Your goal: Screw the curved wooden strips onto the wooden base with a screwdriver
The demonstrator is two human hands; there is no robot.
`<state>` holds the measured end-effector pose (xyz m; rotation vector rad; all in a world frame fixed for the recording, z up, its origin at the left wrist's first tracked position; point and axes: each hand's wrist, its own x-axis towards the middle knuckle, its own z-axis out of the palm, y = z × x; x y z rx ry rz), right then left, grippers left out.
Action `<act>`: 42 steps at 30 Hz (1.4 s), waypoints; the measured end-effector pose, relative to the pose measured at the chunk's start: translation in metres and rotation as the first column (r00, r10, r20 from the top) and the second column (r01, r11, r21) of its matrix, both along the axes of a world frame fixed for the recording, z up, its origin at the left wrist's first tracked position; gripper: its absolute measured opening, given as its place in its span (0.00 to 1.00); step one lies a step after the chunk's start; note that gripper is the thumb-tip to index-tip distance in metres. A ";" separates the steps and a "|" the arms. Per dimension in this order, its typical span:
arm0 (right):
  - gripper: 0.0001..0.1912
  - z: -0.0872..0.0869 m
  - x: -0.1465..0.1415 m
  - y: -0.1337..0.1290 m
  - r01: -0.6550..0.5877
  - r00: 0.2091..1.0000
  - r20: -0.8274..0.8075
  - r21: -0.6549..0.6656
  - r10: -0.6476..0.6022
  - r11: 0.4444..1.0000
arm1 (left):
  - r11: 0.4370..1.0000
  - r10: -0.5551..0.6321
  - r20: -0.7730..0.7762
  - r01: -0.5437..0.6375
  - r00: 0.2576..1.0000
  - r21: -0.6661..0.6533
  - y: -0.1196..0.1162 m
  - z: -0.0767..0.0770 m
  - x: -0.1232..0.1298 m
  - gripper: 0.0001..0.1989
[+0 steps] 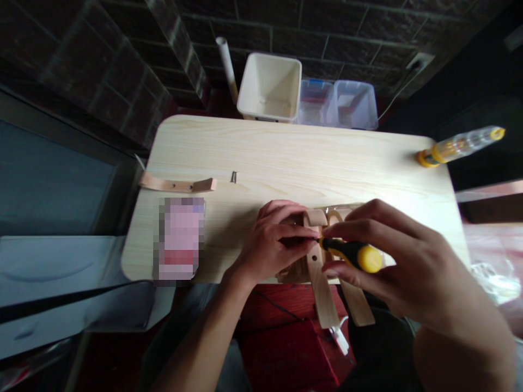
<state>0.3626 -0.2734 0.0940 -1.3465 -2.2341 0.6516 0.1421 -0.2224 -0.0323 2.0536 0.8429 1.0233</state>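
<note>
My right hand grips a screwdriver with a black and yellow handle, its shaft pointing left. Its tip meets a curved wooden strip, which has a dark hole in it and hangs past the table's front edge. A second curved wooden strip lies to its right, partly under my right hand. My left hand is closed, thumb and fingertips pinched by the screwdriver tip; what they hold is too small to make out. Beneath the strips is a wooden piece, largely hidden by my hands.
On the light wooden table lie small screws, another curved wooden strip and a blurred-out pink object. A clear and yellow tube-shaped container is at the right end. Plastic bins stand behind the table.
</note>
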 end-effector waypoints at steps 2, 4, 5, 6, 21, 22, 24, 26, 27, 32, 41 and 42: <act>0.15 0.002 -0.001 -0.001 0.000 1.000 -0.009 0.000 0.000 1.000 | 1.000 -0.006 -0.024 0.006 1.000 -0.019 0.000 0.002 0.000 0.03; 0.16 0.004 -0.001 -0.002 0.001 1.000 -0.014 -0.010 -0.001 1.000 | 0.999 -0.007 -0.045 0.005 0.999 -0.032 0.000 0.004 0.000 0.03; 0.17 0.005 -0.001 -0.003 -0.005 1.000 -0.025 -0.022 0.004 1.000 | 0.999 -0.004 -0.052 0.002 0.999 -0.036 0.000 0.005 0.000 0.04; 0.18 0.006 -0.002 -0.003 -0.013 0.999 -0.042 -0.035 0.012 0.999 | 0.999 0.000 -0.057 -0.002 0.998 -0.039 0.000 0.005 0.000 0.04; 0.16 0.023 -0.005 -0.009 -0.100 0.985 -0.152 -0.084 0.087 0.991 | 0.997 0.003 -0.024 -0.005 1.000 -0.080 -0.001 0.006 0.001 0.05; 0.18 0.024 -0.005 -0.010 -0.087 0.988 -0.137 -0.083 0.075 0.993 | 0.997 0.003 -0.026 -0.005 1.000 -0.083 -0.001 0.006 0.001 0.05; 0.20 0.024 -0.004 -0.010 -0.061 0.993 -0.105 -0.074 0.054 0.995 | 0.996 0.005 -0.038 -0.008 0.999 -0.088 0.000 0.007 0.001 0.06; 0.23 0.025 -0.003 -0.010 -0.058 0.994 -0.098 -0.057 0.053 0.997 | 0.996 0.010 -0.045 -0.014 0.999 -0.086 0.000 0.008 0.001 0.06; 0.23 0.025 -0.002 -0.009 -0.066 0.993 -0.103 -0.046 0.061 0.997 | 0.997 0.011 -0.045 -0.015 0.999 -0.081 0.000 0.008 0.002 0.06; 0.20 0.023 0.000 -0.007 -0.059 0.989 -0.138 -0.014 0.056 0.998 | 0.997 0.010 -0.062 -0.014 0.998 -0.079 0.000 0.009 0.002 0.06; 0.11 0.020 -0.003 -0.002 -0.071 0.969 -0.238 -0.029 0.062 0.997 | 0.998 0.008 -0.056 -0.011 0.998 -0.066 0.000 0.007 0.001 0.07; 0.10 0.020 -0.003 -0.002 -0.070 0.967 -0.247 -0.033 0.060 0.997 | 0.998 0.008 -0.058 -0.012 0.998 -0.068 0.000 0.007 0.001 0.07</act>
